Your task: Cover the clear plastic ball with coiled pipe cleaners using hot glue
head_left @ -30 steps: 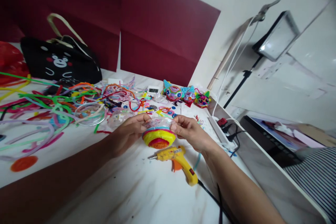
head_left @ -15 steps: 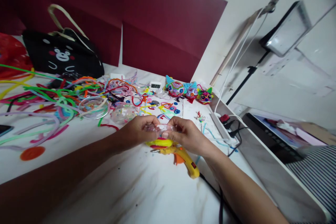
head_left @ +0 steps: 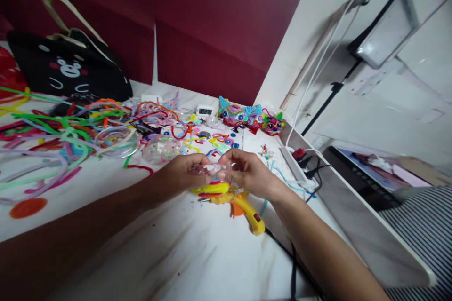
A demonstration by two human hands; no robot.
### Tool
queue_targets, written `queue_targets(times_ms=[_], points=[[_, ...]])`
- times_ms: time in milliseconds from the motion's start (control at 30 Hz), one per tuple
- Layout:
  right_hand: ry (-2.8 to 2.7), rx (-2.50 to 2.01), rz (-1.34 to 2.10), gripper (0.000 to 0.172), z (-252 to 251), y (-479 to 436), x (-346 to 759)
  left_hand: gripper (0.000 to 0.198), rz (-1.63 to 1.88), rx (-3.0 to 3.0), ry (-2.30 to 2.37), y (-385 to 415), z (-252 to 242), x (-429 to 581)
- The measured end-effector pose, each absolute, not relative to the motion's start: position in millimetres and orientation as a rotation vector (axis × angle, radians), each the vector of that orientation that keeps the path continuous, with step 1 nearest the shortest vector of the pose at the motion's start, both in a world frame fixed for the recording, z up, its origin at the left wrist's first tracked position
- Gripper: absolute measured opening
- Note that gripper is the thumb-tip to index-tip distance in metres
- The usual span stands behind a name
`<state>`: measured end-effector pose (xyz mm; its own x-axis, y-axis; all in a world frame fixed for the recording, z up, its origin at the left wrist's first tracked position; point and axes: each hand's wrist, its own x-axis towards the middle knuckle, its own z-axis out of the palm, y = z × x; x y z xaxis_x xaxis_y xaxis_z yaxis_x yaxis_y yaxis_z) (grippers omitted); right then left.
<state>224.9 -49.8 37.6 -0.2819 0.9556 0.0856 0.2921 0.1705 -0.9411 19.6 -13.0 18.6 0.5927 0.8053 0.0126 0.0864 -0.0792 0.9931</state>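
My left hand [head_left: 183, 174] and my right hand [head_left: 252, 176] meet over the table, fingers and thumbs closed on opposite sides of a clear plastic piece [head_left: 214, 168]. It is see-through and shiny, with pale bits showing; my fingers cover much of its outline. Just below it in the view is a yellow and pink fuzzy bundle [head_left: 215, 188], which looks like pipe cleaners. Whether the bundle touches the plastic I cannot tell. A yellow hot glue gun [head_left: 252, 214] with an orange trigger lies close under my right hand, its metal nozzle pointing left.
Tangled pipe cleaners [head_left: 74, 131] spread across the left, around a round clear dish [head_left: 118, 142]. A clear ball [head_left: 160, 149] sits behind my left hand. Decorated animal heads [head_left: 233, 115] stand at the back near a small clock [head_left: 205, 111]. At right are a power strip [head_left: 294, 167] and cables.
The view has shifted a little, so most things appear slightly further left. Both hands keep their grip on the clear plastic, with only small finger shifts.
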Motion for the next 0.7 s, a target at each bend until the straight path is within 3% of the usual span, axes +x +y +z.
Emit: queue_targets(times_ms=[333, 700], points=[[-1.777, -1.316, 0.73, 0.039, 35.5, -51.4, 229.6, 0.024, 0.77, 1.473, 0.87, -14.1, 21.9, 22.5], [-1.813, -1.4, 0.709, 0.035, 41.2, -52.4, 229.8, 0.025, 0.84, 1.459, 0.864, -10.7, 20.1, 21.1]])
